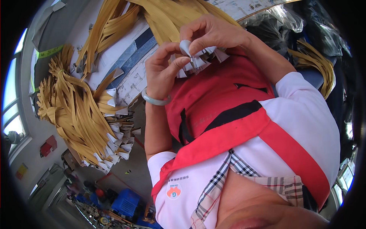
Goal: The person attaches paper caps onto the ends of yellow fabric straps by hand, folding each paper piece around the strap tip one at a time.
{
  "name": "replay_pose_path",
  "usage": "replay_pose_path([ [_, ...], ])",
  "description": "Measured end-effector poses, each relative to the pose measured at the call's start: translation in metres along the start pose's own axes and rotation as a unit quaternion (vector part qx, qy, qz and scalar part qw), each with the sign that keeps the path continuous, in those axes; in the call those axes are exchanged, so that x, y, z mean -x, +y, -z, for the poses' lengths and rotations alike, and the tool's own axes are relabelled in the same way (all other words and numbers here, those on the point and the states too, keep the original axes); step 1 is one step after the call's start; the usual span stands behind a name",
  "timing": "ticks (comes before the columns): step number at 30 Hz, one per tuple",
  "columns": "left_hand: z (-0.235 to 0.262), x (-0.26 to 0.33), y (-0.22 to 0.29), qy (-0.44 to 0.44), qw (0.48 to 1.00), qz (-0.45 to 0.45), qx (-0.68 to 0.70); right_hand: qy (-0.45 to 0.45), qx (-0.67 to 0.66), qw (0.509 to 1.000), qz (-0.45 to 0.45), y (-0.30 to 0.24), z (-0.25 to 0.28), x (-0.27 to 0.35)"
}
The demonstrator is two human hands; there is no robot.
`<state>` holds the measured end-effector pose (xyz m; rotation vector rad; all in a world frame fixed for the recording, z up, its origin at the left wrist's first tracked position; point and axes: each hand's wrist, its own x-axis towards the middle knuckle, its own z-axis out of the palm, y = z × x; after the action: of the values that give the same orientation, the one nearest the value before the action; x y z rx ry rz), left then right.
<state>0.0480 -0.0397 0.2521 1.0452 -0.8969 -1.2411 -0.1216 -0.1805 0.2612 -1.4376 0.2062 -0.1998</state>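
Close together over the near edge of the table, my two hands work on one small white end piece point(185, 47). My left hand point(164, 69), with a pale bangle at its wrist, pinches it low between thumb and forefinger. The thumb and fingers of my right hand point(213, 35) close on its upper part from the other side. Several more white ends point(207, 57) fan out just under my hands, against my red apron point(225, 87). Flat tan strips point(164, 19) lie on the table beyond my hands; where they meet the white ends is partly hidden.
A thick bundle of tan strips with white ends point(84, 110) hangs at the table's left. More strips point(110, 34) lie across the white tabletop point(133, 82) by a blue strip point(131, 55). Clear plastic bags point(278, 21) and another tan bundle point(318, 68) are at right.
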Motion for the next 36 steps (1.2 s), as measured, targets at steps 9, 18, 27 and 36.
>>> replay_pose_path([
  [9,0.009,-0.001,-0.002,0.052,0.994,-0.093,-0.031,0.018,0.0,1.0,-0.01,-0.014,-0.015,-0.015],
  [18,-0.011,-0.003,0.0,0.189,0.959,-0.178,-0.115,0.237,0.167,0.947,0.138,0.034,-0.018,-0.03],
  [27,0.022,0.004,-0.023,0.045,0.909,-0.173,-0.376,0.123,0.017,0.992,-0.036,0.038,-0.03,-0.011],
  [36,0.144,0.014,0.056,0.415,0.86,-0.254,-0.155,0.296,0.127,0.946,-0.042,0.046,0.033,0.045],
])
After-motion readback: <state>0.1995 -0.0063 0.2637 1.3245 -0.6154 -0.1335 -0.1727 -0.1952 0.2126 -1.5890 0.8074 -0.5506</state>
